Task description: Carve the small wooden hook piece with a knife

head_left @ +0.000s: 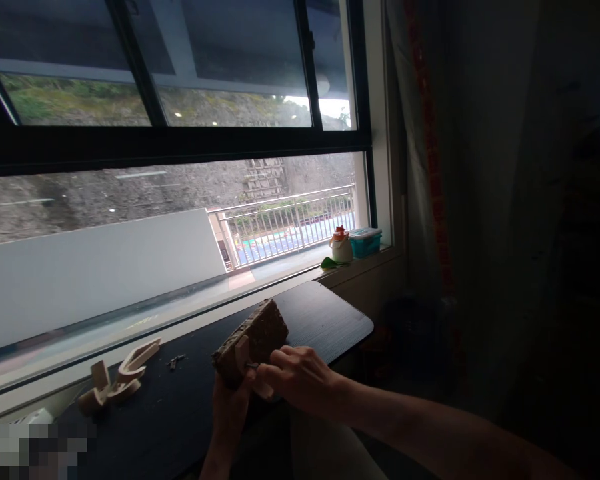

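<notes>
The left hand point(230, 408) clenched the block point(261, 330) from below; the right hand point(300, 381) fingers point(276, 363) pinched a dark bit point(253, 365) against it, over the bench point(310, 313).

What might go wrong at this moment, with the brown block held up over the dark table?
1. The left hand alone carries the brown block from below, near the table edge; it may slip and fall.
2. The small dark part pinched by the right hand is tiny; if dropped, it may be hard to find on the dark table.
</notes>
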Demonstrator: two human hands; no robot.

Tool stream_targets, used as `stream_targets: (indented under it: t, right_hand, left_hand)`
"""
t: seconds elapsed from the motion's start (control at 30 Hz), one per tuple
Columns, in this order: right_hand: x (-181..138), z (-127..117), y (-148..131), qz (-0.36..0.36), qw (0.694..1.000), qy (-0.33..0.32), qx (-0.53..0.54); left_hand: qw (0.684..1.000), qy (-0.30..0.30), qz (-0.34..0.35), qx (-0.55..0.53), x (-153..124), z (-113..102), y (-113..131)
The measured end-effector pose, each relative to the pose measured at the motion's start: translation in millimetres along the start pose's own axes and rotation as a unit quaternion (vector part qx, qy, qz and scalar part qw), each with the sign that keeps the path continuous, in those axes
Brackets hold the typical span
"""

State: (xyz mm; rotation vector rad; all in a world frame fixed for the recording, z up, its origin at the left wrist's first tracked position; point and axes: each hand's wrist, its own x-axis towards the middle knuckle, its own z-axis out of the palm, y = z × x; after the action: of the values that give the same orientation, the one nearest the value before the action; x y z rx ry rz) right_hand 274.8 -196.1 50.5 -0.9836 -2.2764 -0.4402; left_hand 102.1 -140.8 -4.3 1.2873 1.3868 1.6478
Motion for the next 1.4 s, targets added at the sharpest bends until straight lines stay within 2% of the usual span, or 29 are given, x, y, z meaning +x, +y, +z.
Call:
stream_targets:
  t: [0.1,0.13,0.2,0.27,0.33,0.37,0.4,0.43,0.5,0.57,0.63,0.73,0.83,0.9,0.97,1.03,1.1,1.27,1.33,1.4]
  right_hand:
    - [-4.2,7.9,2.7,-0.011,1.0,0.006,0.012]
    - [-6.2,12.3,1.9,0.013,0.999,0.013,0.044]
    - [-10.2,23.4,-2.3,0.11,0.981,0.048,0.153]
    - [-13.5,34.9,-8.0,0.239,0.92,0.093,0.295]
    - [-15.0,42.4,-11.7,0.322,0.859,0.115,0.382]
    - [-14.9,43.5,-11.9,0.342,0.843,0.112,0.4]
    - [-14.2,42.4,-10.9,0.347,0.841,0.101,0.402]
    - [-13.1,39.3,-8.9,0.341,0.852,0.083,0.388]
    - [-9.7,28.7,-2.9,0.293,0.9,0.041,0.321]
    - [-5.8,16.4,3.1,0.203,0.957,0.008,0.205]
    - [-1.9,6.9,7.3,0.106,0.991,-0.015,0.08]
    - [3.4,0.5,9.8,-0.008,0.999,-0.026,-0.036]
    - [6.8,2.6,10.1,-0.071,0.996,-0.031,-0.046]
    - [7.5,8.5,9.6,-0.038,0.999,-0.029,0.011]
    - [6.7,17.7,8.3,0.098,0.986,-0.012,0.137]
    - [5.2,27.5,6.6,0.252,0.933,0.001,0.256]
    - [3.9,34.2,5.5,0.324,0.896,-0.004,0.304]
    - [5.0,22.8,7.1,0.302,0.905,-0.034,0.297]
    - [6.7,11.6,7.9,0.264,0.925,-0.045,0.269]
    - [9.3,2.6,7.9,0.199,0.959,-0.062,0.195]
  left_hand:
    - [1.0,0.001,0.001,-0.003,-1.0,1.3,1.8]
    - [1.0,0.002,0.003,-0.003,-1.1,1.6,1.7]
    - [1.0,0.003,0.009,-0.004,-0.9,1.9,0.6]
    - [1.0,-0.001,0.019,-0.004,-0.1,1.7,-1.6]
    - [1.0,-0.008,0.03,0.0,0.8,1.1,-3.7]
    - [0.999,-0.01,0.034,0.003,1.1,0.8,-4.3]
    - [0.999,-0.012,0.036,0.008,1.3,0.5,-4.5]
    - [0.999,-0.013,0.036,0.013,1.2,0.2,-4.2]
    - [0.999,-0.014,0.035,0.014,0.4,0.2,-2.3]
    - [0.999,-0.01,0.034,0.011,-0.7,0.5,-0.2]
    - [0.999,-0.002,0.036,0.006,-1.3,0.8,0.8]
    - [0.999,0.004,0.033,-0.003,-0.9,0.1,-0.6]
    - [1.0,-0.001,0.027,-0.011,-0.7,-1.2,-1.7]
    - [1.0,-0.001,0.023,-0.012,-1.7,-1.3,-0.8]
    - [1.0,-0.002,0.027,-0.016,-3.2,-0.9,1.1]
    - [0.999,-0.006,0.034,-0.02,-4.4,-0.5,3.0]
    - [0.999,-0.011,0.034,-0.014,-4.5,-0.6,4.0]
    - [1.0,-0.004,0.015,0.018,0.6,-2.4,-0.8]
    - [0.999,0.0,0.02,0.029,2.5,-2.6,-5.1]
    - [0.999,0.011,0.035,0.041,3.4,-2.7,-8.9]
